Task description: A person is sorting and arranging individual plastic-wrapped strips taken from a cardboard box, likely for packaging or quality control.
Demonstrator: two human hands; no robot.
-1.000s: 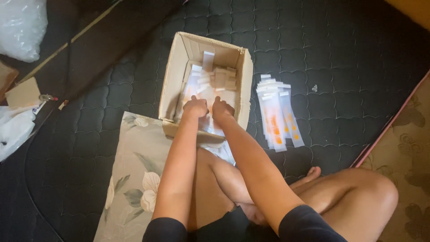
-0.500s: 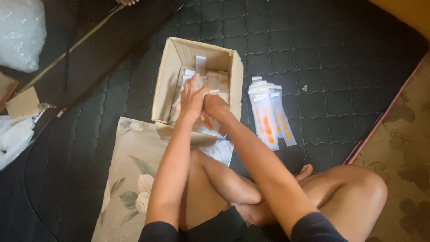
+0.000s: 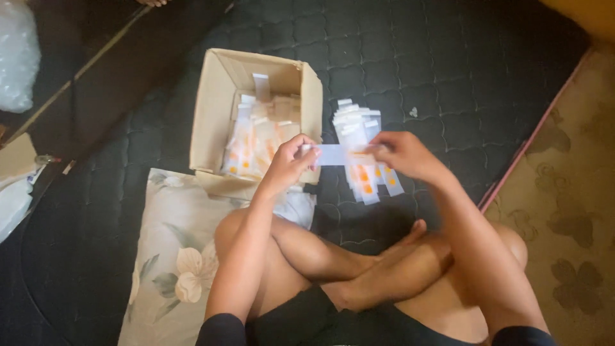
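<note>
Here, from my remote view, the left hand and the right hand share one thin, flat, clear plastic packet with a pale strip, stretched level between them. The left fingers are pinched together on the packet's left end; the right fingers are clamped on its right end. So the packet bridges the gap from fingertip to fingertip, held in the air just to the right of the box's near right corner.

Directly under and behind the packet lies a fanned stack of similar clear sachets with white tops and orange marks near their lower ends, resting on the dark quilted mattress, just beside the right wall of an open brown cardboard box. Inside the box is a loose heap of the same white-and-orange sachets, some standing on edge against the far wall.

Nearer the body, a pale cushion with a printed flower pattern lies against the box's front edge, under my left knee. At the far left edge sits a crumpled clear plastic bag, and below it a small piece of brown cardboard. To the right, the mattress ends at a tan patterned floor covering.
</note>
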